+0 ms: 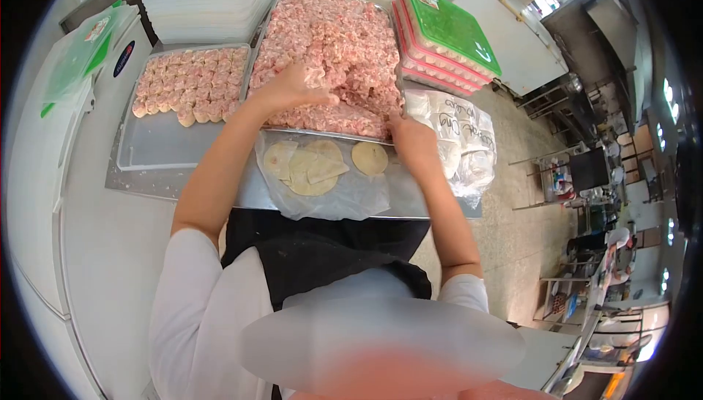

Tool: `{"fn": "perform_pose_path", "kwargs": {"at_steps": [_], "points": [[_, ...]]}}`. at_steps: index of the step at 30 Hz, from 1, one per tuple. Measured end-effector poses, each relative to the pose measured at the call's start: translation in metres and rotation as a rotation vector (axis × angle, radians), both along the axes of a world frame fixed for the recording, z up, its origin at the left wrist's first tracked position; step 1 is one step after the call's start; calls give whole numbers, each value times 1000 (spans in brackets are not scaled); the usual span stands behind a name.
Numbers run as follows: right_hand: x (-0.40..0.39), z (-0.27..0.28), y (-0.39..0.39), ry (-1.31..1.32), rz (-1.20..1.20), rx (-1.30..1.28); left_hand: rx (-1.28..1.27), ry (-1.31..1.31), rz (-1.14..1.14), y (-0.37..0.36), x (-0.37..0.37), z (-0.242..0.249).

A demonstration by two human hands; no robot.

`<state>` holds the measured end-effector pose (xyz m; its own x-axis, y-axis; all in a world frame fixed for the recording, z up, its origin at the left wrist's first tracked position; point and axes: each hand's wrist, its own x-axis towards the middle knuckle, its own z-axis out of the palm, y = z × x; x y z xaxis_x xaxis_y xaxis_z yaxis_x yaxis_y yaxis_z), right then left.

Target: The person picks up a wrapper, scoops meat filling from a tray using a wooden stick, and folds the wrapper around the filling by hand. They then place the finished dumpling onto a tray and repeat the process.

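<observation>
A big metal tray (327, 134) heaped with pinkish minced meat (329, 34) lies in front of me. Over the left part of the meat is my left hand (296, 86), thumb and fingers apart, with bits of mince on the fingertips. My right hand (411, 138) is at the tray's near right corner, its fingers curled over the rim and partly hidden. A hollow shows in the mince between the hands. Close to me, thin round dough wrappers (311, 169) overlap on a clear plastic sheet (329, 206), with a single round wrapper (370, 158) apart to their right.
To the left, a shallow tray (165, 154) holds rows of filled dumplings (194, 81). Behind it are stacked white trays (212, 4). Green-lidded boxes (450, 26) stand at the right, near wrapped packets (458, 132) with handwriting. Another person (619, 239) is far off right.
</observation>
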<state>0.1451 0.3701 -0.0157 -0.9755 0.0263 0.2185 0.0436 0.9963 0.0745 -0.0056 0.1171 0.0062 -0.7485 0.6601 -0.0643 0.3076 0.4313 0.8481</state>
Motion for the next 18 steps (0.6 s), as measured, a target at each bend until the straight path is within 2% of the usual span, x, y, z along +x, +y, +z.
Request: {"fn": "perform_pose_path", "kwargs": {"at_steps": [1,3,5,7,9,11,12,14,15,17,18], "points": [[3,16,2,-94,-12,-18,50,56,33,-7,13,8],[7,52,2,-105,-39,-87,114,112,70,-15,14,11],[13,78,6,-112,-67,-146,267,314,-137,-25,3,8],[19,89,6,54,117,-714,318,365,-169,-25,3,14],[15,85,-10,13,214,-737,364,414,-205,-22,3,26],[7,62,-34,0,360,-781,164,233,-345,-17,4,36],[5,59,-32,-5,355,-782,165,226,-347,-17,3,36],[-5,62,-24,-119,280,-724,-13,345,-332,-17,-2,35],[-5,69,-23,14,292,-526,-14,345,-325,-16,-3,23],[9,86,-45,106,267,-472,120,497,16,-16,-5,-11],[15,89,-54,197,230,-418,116,497,20,-15,-5,-5]]}}
